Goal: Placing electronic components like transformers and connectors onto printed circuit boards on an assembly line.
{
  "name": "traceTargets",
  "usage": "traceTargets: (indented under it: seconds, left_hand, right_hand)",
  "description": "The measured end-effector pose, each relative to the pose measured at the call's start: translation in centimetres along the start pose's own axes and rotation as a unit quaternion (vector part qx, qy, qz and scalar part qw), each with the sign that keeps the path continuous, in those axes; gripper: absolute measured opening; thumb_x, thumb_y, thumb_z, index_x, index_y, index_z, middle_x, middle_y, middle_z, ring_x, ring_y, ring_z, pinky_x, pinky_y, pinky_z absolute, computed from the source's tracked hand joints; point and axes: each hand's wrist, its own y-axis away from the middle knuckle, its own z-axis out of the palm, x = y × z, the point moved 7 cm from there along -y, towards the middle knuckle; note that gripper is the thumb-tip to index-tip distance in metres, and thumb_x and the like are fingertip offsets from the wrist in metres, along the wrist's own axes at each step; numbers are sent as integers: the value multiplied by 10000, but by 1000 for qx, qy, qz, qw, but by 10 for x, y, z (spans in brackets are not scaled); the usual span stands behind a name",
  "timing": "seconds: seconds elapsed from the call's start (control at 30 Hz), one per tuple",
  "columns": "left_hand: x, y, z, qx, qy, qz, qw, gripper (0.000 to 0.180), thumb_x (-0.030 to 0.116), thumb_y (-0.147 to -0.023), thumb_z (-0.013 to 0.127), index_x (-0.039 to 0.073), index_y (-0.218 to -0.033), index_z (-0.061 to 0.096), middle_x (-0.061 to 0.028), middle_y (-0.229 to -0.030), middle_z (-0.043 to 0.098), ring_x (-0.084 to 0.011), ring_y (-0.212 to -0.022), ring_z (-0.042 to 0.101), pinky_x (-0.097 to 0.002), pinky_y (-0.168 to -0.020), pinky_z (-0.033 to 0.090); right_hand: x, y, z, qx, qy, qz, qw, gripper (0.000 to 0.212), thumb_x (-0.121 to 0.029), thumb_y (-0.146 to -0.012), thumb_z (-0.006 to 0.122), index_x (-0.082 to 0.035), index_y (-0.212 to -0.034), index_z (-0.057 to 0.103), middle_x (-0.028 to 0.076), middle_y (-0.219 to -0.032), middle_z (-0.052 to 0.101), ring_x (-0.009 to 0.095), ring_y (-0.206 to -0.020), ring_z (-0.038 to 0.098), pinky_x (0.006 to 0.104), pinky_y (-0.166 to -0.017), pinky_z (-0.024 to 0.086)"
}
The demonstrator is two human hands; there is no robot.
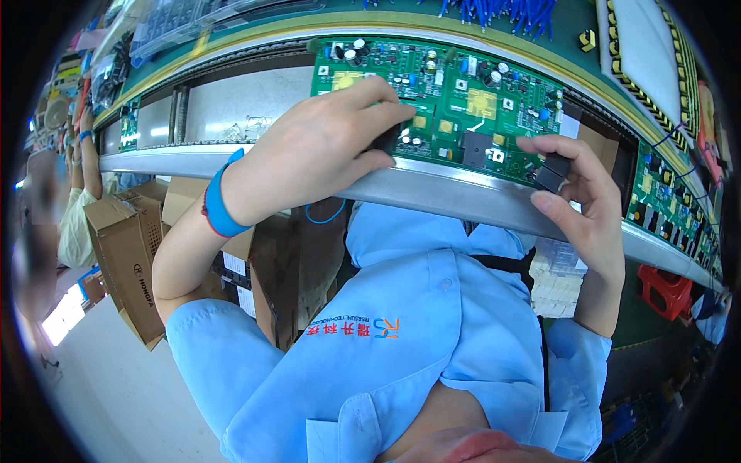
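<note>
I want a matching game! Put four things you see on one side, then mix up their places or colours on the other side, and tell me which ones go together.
Things:
1. wristband
2. black block
3. circuit board
4. thin wires

Places and colours:
A. green, with lots of small parts on it
B. blue, bunched at the top edge of the picture
C. around the wrist of the left hand
D. right by the fingers of the right hand

Right pairs: 1-C, 2-D, 3-A, 4-B.
</note>
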Motion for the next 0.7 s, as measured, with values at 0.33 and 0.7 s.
traceTargets:
  seconds: [0.33,0.7]
  left_hand:
    - [-30,25,-1,26,501,-238,832,626,204,-785,812,34,-1293,489,-28,-1029,497,-120,-926,529,-232,-792,435]
    - [-54,37,1,73,639,-200,739,654,329,-913,689,-43,-1390,439,-135,-1163,580,-93,-676,536,-181,-551,447]
  right_hand:
    - [-20,-5,18,9,341,-114,933,598,30,-750,674,-37,-1322,512,156,-1065,565,340,-855,617,387,-690,532]
    - [-36,-10,34,5,537,-112,836,687,-68,-736,746,-110,-1382,514,144,-1048,669,294,-834,659,377,-667,526]
